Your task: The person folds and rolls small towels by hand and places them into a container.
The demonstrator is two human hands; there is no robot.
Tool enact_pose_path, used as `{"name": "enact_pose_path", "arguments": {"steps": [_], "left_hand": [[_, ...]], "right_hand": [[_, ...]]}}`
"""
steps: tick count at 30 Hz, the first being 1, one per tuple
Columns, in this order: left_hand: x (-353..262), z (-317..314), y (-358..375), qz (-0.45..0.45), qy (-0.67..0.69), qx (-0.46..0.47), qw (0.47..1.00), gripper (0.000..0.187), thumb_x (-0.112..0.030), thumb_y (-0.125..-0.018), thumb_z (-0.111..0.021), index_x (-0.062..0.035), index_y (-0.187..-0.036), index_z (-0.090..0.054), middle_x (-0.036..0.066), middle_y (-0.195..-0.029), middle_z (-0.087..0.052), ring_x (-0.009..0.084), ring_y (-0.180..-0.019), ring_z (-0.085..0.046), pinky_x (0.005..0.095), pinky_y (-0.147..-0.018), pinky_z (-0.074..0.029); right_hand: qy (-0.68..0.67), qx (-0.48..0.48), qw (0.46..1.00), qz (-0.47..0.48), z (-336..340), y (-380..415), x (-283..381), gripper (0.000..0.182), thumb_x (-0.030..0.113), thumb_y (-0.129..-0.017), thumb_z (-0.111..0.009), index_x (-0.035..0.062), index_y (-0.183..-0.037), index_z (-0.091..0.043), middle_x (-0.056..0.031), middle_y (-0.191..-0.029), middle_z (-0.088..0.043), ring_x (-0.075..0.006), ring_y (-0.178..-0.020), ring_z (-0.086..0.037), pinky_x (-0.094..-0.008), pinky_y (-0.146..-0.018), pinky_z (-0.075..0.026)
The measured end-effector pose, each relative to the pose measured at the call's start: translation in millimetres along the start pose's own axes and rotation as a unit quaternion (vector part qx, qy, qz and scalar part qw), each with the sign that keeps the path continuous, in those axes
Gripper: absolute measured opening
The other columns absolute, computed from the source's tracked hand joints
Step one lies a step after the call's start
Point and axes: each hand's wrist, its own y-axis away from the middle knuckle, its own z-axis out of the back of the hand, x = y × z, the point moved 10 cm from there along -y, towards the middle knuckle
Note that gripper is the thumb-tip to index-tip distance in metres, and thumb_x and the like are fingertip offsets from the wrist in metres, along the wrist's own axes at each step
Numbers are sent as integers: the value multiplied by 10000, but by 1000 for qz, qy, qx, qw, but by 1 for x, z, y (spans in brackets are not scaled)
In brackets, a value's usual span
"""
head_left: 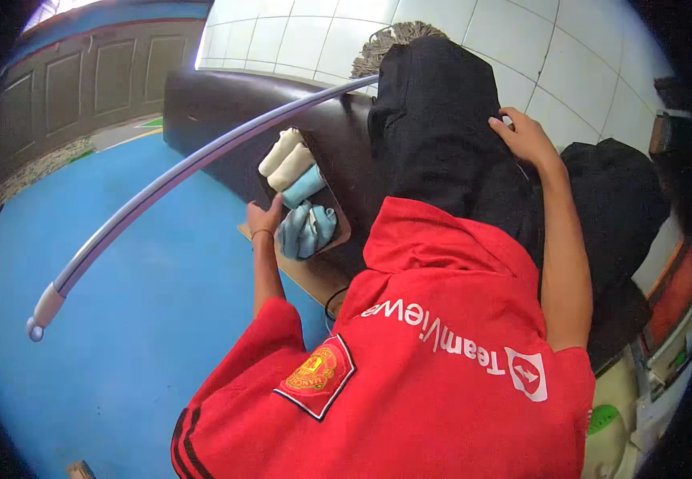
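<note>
My left hand (264, 217) is at the left edge of a shallow box (338, 231), thumb over the rim and fingers on the outer side. Inside lie two cream rolled cloths (288, 166), a light blue rolled cloth (304, 187) near my thumb, and a loosely bunched blue-grey cloth (308, 230). They look like socks, but I cannot be sure. My right hand (528, 137) rests against the side of my leg in black trousers (438, 120), thumb and forefinger apart with nothing between them.
A dark brown padded seat (266, 104) supports the box. A mop's pale handle (178, 166) slants across the left, its strand head (398, 44) partly behind my knee. Blue floor (122, 279) lies left, white tiles (314, 36) ahead, and a panelled brown door (90, 80) far left.
</note>
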Motion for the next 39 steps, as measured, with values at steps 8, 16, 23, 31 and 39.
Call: {"name": "enact_pose_path", "arguments": {"steps": [8, 16, 23, 31, 39], "left_hand": [[-22, -3, 78, -45, -163, 274, 947, 562, -423, -692, -710, -12, -1064, -618, 223, -990, -638, 293, -945, -627, 388, -815, -477], [-4, 88, 56, 63, -48, 288, 954, 236, -168, -774, -645, -32, -966, -662, 35, -796, -652, 124, -694, -566, 312, -642, -465], [-165, 148, 73, -133, 150, 245, 949, 238, -93, -850, -578, -27, -1074, -624, 45, -870, -650, 101, -809, -554, 289, -738, -460], [-359, 153, 114, -186, 527, 253, 789, 290, -66, -939, -508, -8, -1222, -521, 18, -1096, -581, 88, -964, -519, 225, -821, -425], [-535, 52, 185, -419, 495, 319, 691, 346, 47, -822, -546, -26, -1160, -544, 80, -1006, -637, 110, -939, -604, 253, -768, -493]], "right_hand": [[-3, 9, 1000, 16, -5, -7, -3, 532, 435, -862, -558, 8, -1179, -555, -233, -1099, -610, -359, -1017, -596, -400, -888, -459], [18, -26, 998, 59, -6, -14, 0, 506, 420, -866, -575, 28, -1185, -560, -211, -932, -649, -310, -865, -640, -369, -774, -485], [10, -30, 998, 45, 4, -2, 7, 500, 413, -862, -584, 25, -1175, -561, -204, -937, -649, -299, -873, -639, -364, -769, -485], [-202, -73, 971, 104, 48, 29, 57, 500, 386, -837, -651, 58, -1203, -554, -141, -973, -649, -207, -879, -634, -320, -794, -501], [-256, -239, 900, 259, 122, 67, 75, 619, 367, -842, -651, 52, -1326, -428, -158, -1315, -477, -251, -1280, -394, -365, -1064, -306]]}}
